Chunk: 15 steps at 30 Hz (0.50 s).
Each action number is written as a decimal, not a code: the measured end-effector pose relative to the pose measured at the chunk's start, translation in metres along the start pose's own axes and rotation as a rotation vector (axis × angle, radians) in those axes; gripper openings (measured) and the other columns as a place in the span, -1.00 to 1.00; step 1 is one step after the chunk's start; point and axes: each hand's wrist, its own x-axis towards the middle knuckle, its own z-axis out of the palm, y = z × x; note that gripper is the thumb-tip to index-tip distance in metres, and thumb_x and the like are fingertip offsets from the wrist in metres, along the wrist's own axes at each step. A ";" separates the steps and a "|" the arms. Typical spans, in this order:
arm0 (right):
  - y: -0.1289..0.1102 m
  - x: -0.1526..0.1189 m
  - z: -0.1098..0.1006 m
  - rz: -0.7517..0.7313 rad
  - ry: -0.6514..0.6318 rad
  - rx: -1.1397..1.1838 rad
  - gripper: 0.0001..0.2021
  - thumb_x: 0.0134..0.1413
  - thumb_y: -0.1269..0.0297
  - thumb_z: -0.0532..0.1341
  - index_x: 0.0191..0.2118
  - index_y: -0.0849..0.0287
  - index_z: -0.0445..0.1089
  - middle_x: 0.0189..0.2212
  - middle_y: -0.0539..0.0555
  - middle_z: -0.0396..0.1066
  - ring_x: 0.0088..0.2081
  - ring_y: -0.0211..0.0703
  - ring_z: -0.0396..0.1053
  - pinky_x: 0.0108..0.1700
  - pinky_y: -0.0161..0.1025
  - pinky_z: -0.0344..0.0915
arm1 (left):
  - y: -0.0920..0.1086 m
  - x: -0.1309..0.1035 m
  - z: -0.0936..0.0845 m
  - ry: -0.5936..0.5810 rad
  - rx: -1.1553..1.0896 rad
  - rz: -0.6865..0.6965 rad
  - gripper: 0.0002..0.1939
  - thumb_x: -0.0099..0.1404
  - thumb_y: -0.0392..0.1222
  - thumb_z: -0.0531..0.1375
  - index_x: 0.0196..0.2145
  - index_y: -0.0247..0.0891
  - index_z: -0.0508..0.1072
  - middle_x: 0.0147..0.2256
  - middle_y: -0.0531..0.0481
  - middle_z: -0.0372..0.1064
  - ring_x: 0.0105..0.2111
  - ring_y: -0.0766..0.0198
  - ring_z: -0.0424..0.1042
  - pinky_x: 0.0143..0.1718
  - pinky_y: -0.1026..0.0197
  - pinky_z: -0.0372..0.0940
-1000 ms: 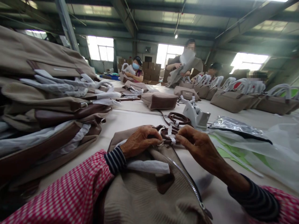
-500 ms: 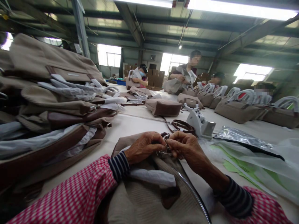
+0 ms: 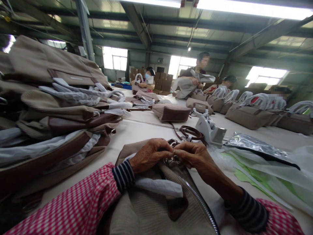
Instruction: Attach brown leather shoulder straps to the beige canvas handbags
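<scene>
A beige ribbed bag (image 3: 151,209) lies close in front of me, its silver zipper (image 3: 198,195) running down the right side. One handle wrapped in white (image 3: 158,186) rests across it. Over the bag's far end, my left hand (image 3: 153,154) pinches at small metal hardware (image 3: 171,160). My right hand (image 3: 193,156) meets it there, thumb and fingers pressed together on the same hardware. The fingertips nearly touch and partly hide the metal piece. Just beyond them lies a coiled brown strap (image 3: 192,133).
Piled beige bags (image 3: 56,68) rise at the left. A white tape dispenser (image 3: 211,130), a clear plastic packet (image 3: 259,148) and green sheets (image 3: 254,176) lie to the right. More bags (image 3: 246,116) and several people stand or sit farther back.
The right hand's fingers have shifted slightly at the hardware, while the left hand stays almost the same. In the background, a standing person has moved the grey-white material held in their hands.
</scene>
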 end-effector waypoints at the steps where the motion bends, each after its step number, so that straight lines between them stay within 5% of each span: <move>1: 0.001 0.000 0.000 0.004 0.001 -0.002 -0.66 -0.03 0.04 0.47 -0.35 0.27 0.58 -0.63 -0.08 0.29 -0.62 -0.42 0.07 -0.59 -0.41 -0.04 | 0.000 0.000 0.000 -0.003 0.015 0.007 -0.86 0.29 -0.20 0.31 -0.29 -0.32 0.63 -0.31 -0.02 0.49 -0.25 0.21 0.43 -0.15 0.19 0.25; 7: 0.005 0.002 -0.002 0.028 0.031 0.032 -0.64 0.00 0.04 0.46 -0.40 0.27 0.48 -0.63 -0.10 0.22 -0.61 -0.45 0.00 -0.59 -0.43 -0.12 | -0.004 0.000 -0.001 -0.032 0.127 0.050 -0.87 0.33 -0.22 0.29 -0.27 -0.30 0.65 -0.29 -0.02 0.48 -0.22 0.21 0.42 -0.11 0.20 0.23; 15: 0.006 0.000 0.003 -0.050 -0.007 0.011 -0.71 0.11 0.08 0.41 -0.34 0.25 0.48 -0.48 -0.01 0.42 -0.60 -0.43 0.11 -0.58 -0.42 -0.02 | 0.000 0.000 -0.001 -0.024 0.166 0.038 -0.83 0.36 -0.20 0.26 -0.23 -0.33 0.64 -0.29 -0.01 0.48 -0.23 0.22 0.44 -0.13 0.22 0.22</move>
